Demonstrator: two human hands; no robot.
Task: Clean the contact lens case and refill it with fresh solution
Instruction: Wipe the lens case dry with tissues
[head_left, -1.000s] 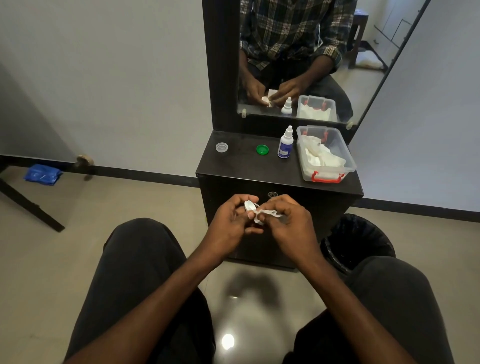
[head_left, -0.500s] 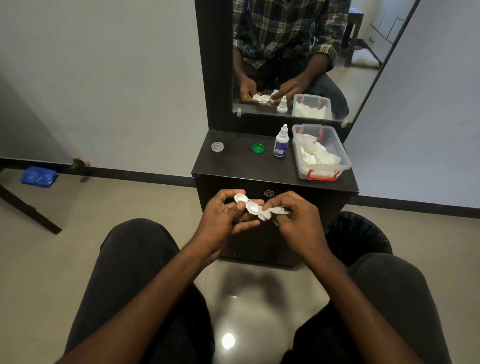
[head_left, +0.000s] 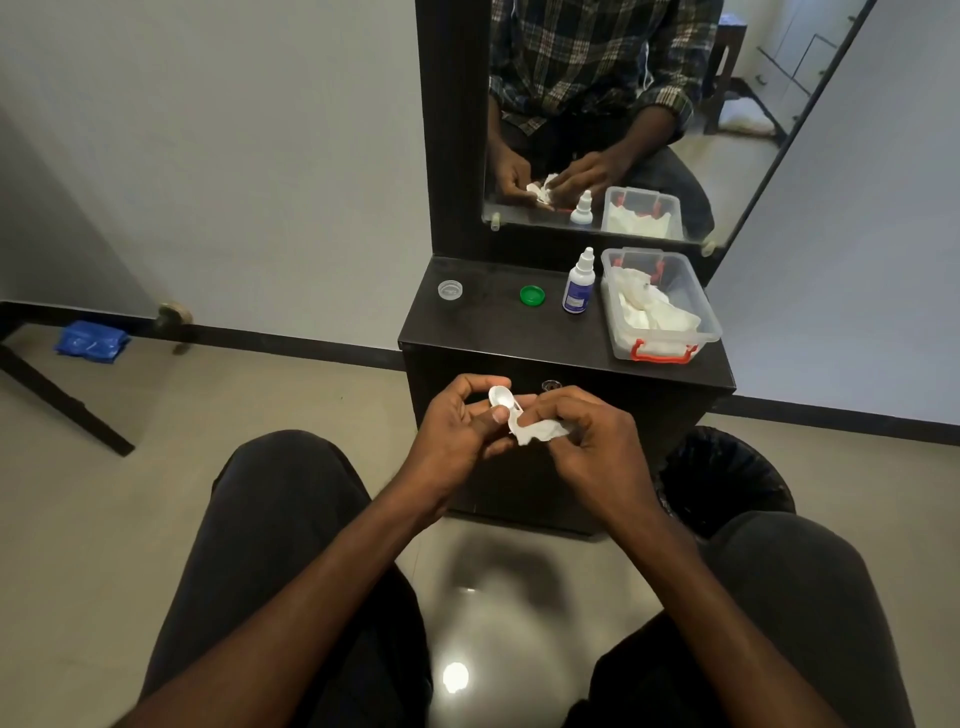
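Note:
My left hand (head_left: 457, 426) grips a white contact lens case (head_left: 501, 397); one round well shows above my thumb. My right hand (head_left: 592, 441) pinches a crumpled white tissue (head_left: 540, 432) against the case's other well, which the tissue and fingers hide. Both hands hover in front of the dark cabinet (head_left: 519, 332), above my knees. On the cabinet top stand a small white solution bottle (head_left: 578, 283) with a blue label, a green cap (head_left: 532, 295) and a clear cap (head_left: 450, 290).
A clear plastic box (head_left: 691, 296) with red latches holds white tissues at the cabinet's right. A black waste bin (head_left: 727, 478) stands on the floor to the right. A mirror (head_left: 623, 104) rises behind the cabinet. A blue packet (head_left: 91, 340) lies far left.
My left hand has turned the case so one open well shows. The right hand has shifted the tissue to the other well.

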